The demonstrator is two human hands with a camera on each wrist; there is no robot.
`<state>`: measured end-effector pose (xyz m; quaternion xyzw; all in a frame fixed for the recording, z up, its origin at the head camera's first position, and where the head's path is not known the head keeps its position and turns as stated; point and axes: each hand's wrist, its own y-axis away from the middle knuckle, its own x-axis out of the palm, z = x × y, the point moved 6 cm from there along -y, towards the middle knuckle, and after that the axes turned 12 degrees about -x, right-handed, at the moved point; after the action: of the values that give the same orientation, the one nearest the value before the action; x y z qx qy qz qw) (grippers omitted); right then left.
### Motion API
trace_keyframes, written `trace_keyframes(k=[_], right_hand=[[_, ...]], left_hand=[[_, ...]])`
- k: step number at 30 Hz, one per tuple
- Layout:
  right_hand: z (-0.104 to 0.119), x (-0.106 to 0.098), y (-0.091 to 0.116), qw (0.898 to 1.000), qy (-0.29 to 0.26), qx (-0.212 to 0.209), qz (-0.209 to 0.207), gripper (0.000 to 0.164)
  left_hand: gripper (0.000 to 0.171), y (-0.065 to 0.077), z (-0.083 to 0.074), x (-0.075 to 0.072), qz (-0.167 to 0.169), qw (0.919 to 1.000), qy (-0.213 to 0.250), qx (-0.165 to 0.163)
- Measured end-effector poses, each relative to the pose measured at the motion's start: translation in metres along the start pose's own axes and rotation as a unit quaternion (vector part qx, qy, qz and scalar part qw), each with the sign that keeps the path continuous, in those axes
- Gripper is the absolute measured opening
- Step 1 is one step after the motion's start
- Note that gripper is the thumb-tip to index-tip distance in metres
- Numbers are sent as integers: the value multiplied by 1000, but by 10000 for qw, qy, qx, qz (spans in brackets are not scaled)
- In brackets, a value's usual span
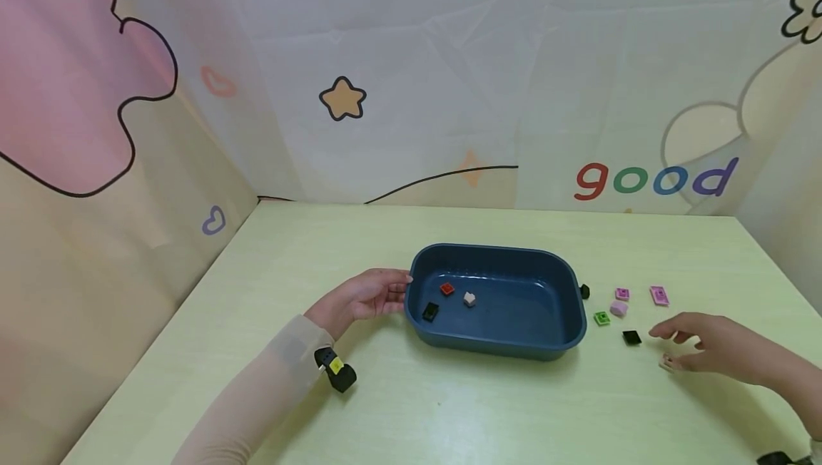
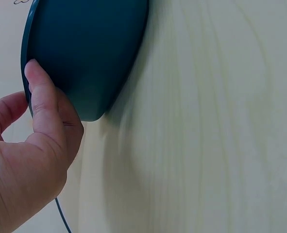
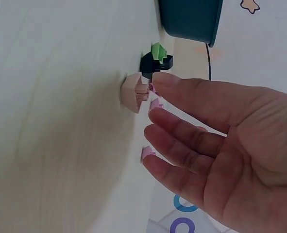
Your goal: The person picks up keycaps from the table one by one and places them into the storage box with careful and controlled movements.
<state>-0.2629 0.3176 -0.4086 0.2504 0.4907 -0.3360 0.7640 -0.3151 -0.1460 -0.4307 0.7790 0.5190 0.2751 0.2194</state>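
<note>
A dark blue plastic basin (image 1: pixel 494 349) sits on the table, with a red block (image 1: pixel 447 289), a white block (image 1: pixel 469 299) and a black block (image 1: pixel 430 312) inside at its left. My left hand (image 1: pixel 369 294) grips the basin's left rim; in the left wrist view fingers lie against the outer wall (image 2: pixel 92 68). Over the table to the right, my right hand (image 1: pixel 722 347) is spread with relaxed fingers and holds nothing. Its thumb is right at a beige block (image 3: pixel 132 92), partly covered by the hand in the head view. A flat black block (image 1: pixel 632 337) lies just left of its fingertips.
Between basin and right hand lie a green block (image 1: pixel 601 318), a light pink block (image 1: pixel 618 308) and a magenta block (image 1: pixel 622 294). A longer pink block (image 1: pixel 658 296) is farther right. One black block (image 1: pixel 585 292) stands by the basin's right side. A printed cloth (image 1: pixel 417 115) hangs behind.
</note>
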Motion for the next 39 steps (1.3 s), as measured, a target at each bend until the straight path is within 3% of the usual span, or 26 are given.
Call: trace_keyframes(k=[10,24,30,39], right_hand=[[1,7,-5,9988,-371,101,297,31],[-1,11,-4,9988,-401,-184,214,15],[0,9,-3,9991,-355,-171,144,14],[5,-3,-5,9995,-280,-157,-8,14]], left_hand=[[14,-2,0,-1,43,10000,31,21],[13,0,-1,0,-63,10000,-43,-8],[12,-1,-2,-1,-158,9999,-45,-15],[14,0,-1,0,-49,10000,-65,-6]])
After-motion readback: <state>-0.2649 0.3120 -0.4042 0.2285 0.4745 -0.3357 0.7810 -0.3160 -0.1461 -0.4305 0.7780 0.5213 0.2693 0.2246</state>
